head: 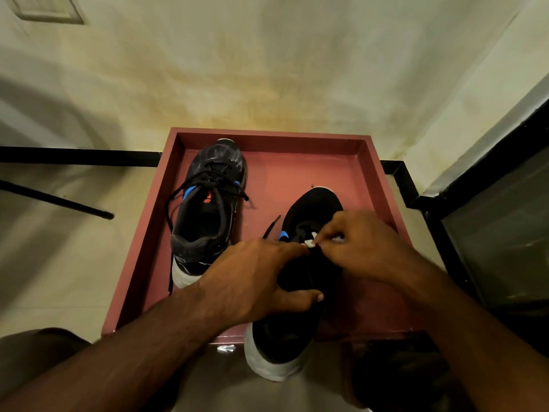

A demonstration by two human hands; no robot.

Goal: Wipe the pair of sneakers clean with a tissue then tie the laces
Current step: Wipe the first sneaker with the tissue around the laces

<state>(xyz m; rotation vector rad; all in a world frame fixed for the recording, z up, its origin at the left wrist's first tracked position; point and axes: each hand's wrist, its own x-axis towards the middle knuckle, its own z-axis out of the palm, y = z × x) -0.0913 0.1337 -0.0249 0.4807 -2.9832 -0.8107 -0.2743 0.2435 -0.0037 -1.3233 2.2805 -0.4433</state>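
- Working at the right sneaker [300,263], both hands meet over its lace area, fingertips close together.
- The left hand [255,281] lies across the shoe's opening, its thumb stretched along the near side of the collar and its forefinger curled forward to pinch at the lace.
- The right hand [359,245] comes in from the right with curled fingers, pinching a small white scrap of tissue [309,243] (or so it looks; it is tiny) together with the dark lace just where the left forefinger ends.
- That right sneaker is black with a white sole; its toe points far and slightly right, while its heel hangs over the near edge of the red tray [383,185].
- One loose black lace end [271,226] sticks out to the left of the shoe, near a blue tab.
- The left sneaker [208,209] stands inside the tray at its left side, well apart from both hands, toe pointing far, dusty grey marks on its upper.
- Its black laces [205,182] lie untied, one strand trailing down past the heel and over the tray's left wall.
- The tray sits against a stained pale wall [267,69].
- A thin black rod [59,200] lies on the floor at far left.
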